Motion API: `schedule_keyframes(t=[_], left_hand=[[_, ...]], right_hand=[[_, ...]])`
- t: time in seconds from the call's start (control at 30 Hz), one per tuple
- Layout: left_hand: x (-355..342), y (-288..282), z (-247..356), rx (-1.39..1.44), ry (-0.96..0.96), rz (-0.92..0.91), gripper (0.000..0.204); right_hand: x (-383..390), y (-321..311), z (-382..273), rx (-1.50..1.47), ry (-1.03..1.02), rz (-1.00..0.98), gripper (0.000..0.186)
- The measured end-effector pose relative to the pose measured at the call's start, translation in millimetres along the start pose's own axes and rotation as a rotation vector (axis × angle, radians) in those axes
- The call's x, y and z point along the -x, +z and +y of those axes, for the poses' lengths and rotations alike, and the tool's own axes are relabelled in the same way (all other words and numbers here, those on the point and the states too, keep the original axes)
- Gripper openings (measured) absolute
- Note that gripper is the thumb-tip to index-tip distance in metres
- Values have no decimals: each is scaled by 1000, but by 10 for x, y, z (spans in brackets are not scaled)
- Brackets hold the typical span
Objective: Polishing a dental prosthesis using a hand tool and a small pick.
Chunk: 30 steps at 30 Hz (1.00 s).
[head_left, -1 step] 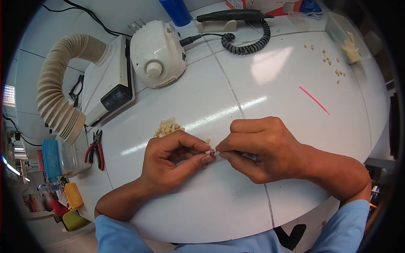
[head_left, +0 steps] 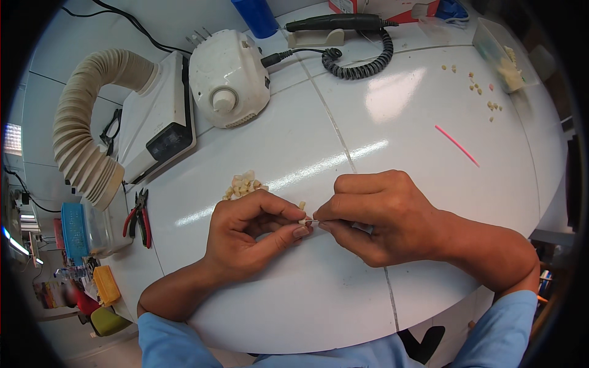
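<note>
My left hand (head_left: pixel 251 236) pinches a tiny cream-coloured, tooth-like piece (head_left: pixel 302 221) between thumb and fingertips. Facing it, my right hand (head_left: pixel 383 218) is closed on a thin metal pin (head_left: pixel 313 221), its tip meeting or nearly meeting the piece; I cannot tell whether it goes in. Another small cream piece (head_left: pixel 302 205) shows just above my left fingertips. Behind my left hand lies a heap of similar pale pieces (head_left: pixel 244 185), partly covered by the knuckles.
A pink stick (head_left: pixel 457 146) and several scattered pieces (head_left: pixel 476 86) lie to the right, near a clear container (head_left: pixel 506 58). At the back are a white control box (head_left: pixel 227 80) and a black handpiece (head_left: pixel 334 23). Pliers (head_left: pixel 140 219) and a ribbed hose (head_left: pixel 86 122) occupy the left.
</note>
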State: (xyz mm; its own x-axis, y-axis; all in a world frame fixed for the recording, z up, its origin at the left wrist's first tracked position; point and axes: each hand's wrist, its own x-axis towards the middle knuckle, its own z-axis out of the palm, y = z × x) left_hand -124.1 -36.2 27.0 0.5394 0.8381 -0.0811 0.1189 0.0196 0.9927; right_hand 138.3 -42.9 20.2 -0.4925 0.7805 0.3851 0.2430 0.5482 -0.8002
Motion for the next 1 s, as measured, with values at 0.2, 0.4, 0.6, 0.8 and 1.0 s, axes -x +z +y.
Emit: schedule_keyframes(t=[0.2,0.4,0.6,0.8,1.0], left_hand=[[4,-11,-7,-72,11,-1,15],[-4,-12,-41,-79,37,-8,16],[-26,-3,50,-109,41,-14,17],[-44,-28,37,-116,72,-42,19],[-45,-44,34,-114,68,-57,19]], right_hand=[[-1,8,16,-6,-16,-44,11],[-19,2,0,18,-14,-67,12],[-39,5,-14,52,1,-94,13],[-65,-29,-46,113,19,-134,16],[-76,-67,-64,92,57,-130,18]])
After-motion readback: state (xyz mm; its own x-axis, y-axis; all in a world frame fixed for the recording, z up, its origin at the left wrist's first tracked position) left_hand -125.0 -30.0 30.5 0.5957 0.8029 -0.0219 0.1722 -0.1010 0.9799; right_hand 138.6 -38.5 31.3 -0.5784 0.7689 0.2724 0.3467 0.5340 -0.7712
